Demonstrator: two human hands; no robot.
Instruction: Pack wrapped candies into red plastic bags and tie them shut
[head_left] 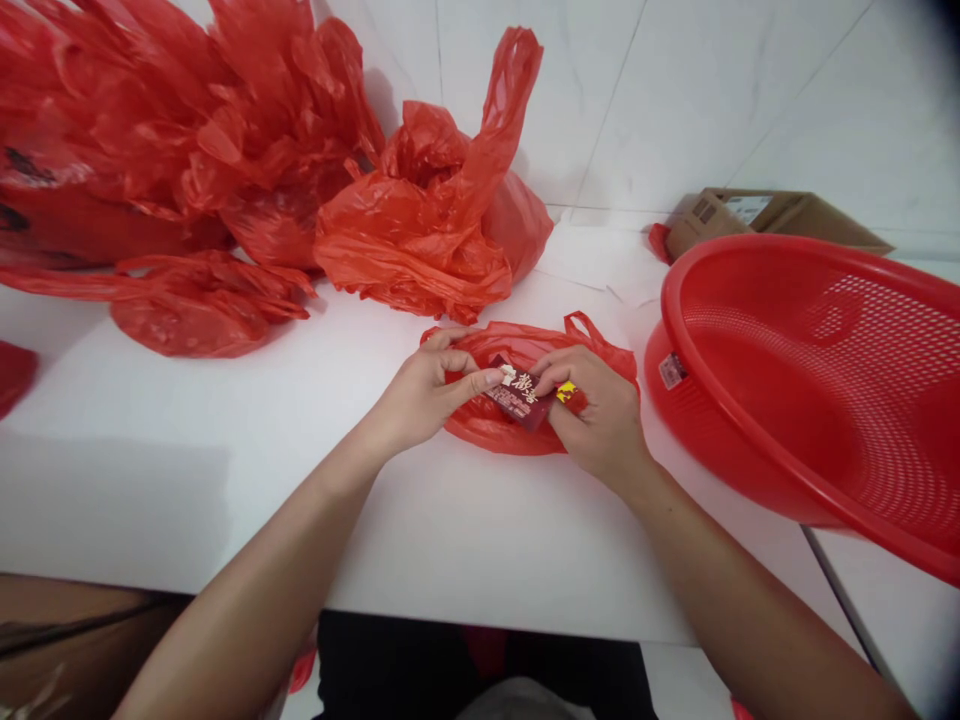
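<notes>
left hand [429, 388]: pinching | right hand [604, 415]: curled, gripping | forearms [289, 545]: bare, angled inward

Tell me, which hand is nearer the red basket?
Right. The right hand is just left of the red basket; the left hand is farther left, across the dark packet.

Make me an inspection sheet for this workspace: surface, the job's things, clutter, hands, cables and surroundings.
Surface: white table, shadow at left.
Job's things: maroon packet, held over a red bag; yellow-red item at the right hand, partly hidden.
Clutter: more bags behind and left; red basket at right.
Hands: left hand and right hand both grip the packet.
Cables: nothing seen.
Surroundings: pale wall; carton behind the basket.
</notes>
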